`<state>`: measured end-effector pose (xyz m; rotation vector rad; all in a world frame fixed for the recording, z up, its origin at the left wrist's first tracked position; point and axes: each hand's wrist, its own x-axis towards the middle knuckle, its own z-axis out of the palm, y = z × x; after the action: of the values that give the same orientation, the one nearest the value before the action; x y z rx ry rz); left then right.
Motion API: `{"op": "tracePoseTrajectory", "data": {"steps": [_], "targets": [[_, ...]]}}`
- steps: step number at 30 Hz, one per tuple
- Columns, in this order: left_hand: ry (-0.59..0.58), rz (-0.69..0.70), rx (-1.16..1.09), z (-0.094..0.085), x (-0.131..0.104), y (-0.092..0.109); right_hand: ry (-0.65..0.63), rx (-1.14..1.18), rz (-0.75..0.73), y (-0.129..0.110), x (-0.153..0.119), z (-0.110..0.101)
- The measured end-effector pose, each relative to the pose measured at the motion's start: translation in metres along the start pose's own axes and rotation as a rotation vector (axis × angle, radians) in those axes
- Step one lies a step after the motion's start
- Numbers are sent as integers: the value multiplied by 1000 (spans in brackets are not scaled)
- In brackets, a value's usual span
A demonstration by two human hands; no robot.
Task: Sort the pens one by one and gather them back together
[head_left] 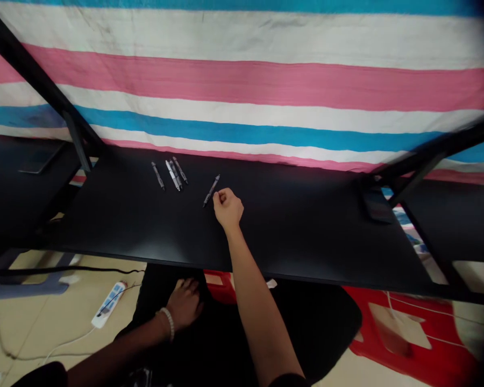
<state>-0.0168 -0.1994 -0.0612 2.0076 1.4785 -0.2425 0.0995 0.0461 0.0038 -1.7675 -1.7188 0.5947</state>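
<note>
A dark pen (pixel 211 191) lies slanted on the black tabletop (pixel 298 231). Right beside it is my right hand (pixel 228 208), with fingers curled closed; whether a fingertip touches the pen I cannot tell. No object shows inside the curled fingers. Farther left, a white pen (pixel 172 176) lies close against dark pens (pixel 180 171), and another dark pen (pixel 158 176) lies apart from them. My left hand (pixel 185 302), below the desk edge and with a beaded bracelet at the wrist, rests on my dark-clothed lap, fingers spread and holding nothing.
A dark phone-like object (pixel 378 205) lies at the desk's right end, beside the black metal frame (pixel 423 172). A striped sheet (pixel 242 80) hangs behind the desk. On the floor at left sits a white power strip (pixel 108 305) with cables. A red stool (pixel 423 333) stands at lower right.
</note>
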Motion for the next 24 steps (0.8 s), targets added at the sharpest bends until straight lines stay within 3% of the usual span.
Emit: {"op": "tracePoseTrajectory", "data": {"steps": [3, 6, 9, 12, 14, 16, 20, 22, 24], "targets": [[156, -62, 11, 12, -8, -8, -19, 13, -3, 0, -1, 0], [344, -155, 83, 5, -25, -30, -33, 3, -2, -1, 0, -1], [494, -352, 117, -2, -42, -50, -38, -12, 2, -2, 0, -1], [538, -512, 79, -4, -48, -55, -45, 12, -1, -2, -1, -1], [480, -537, 41, -14, -47, -51, -32, 60, -67, -1, -2, 0], [366, -431, -80, -38, -45, -46, -4, 89, -202, -1, -3, 2], [-236, 215, -650, -120, -43, -25, -50, 5, -411, -1, -5, 5], [-253, 385, -890, -161, -36, -9, -76, -45, -428, -1, -5, 6], [-40, 442, -1044, -191, -21, 8, -66, -71, -420, -2, -5, 7]]}}
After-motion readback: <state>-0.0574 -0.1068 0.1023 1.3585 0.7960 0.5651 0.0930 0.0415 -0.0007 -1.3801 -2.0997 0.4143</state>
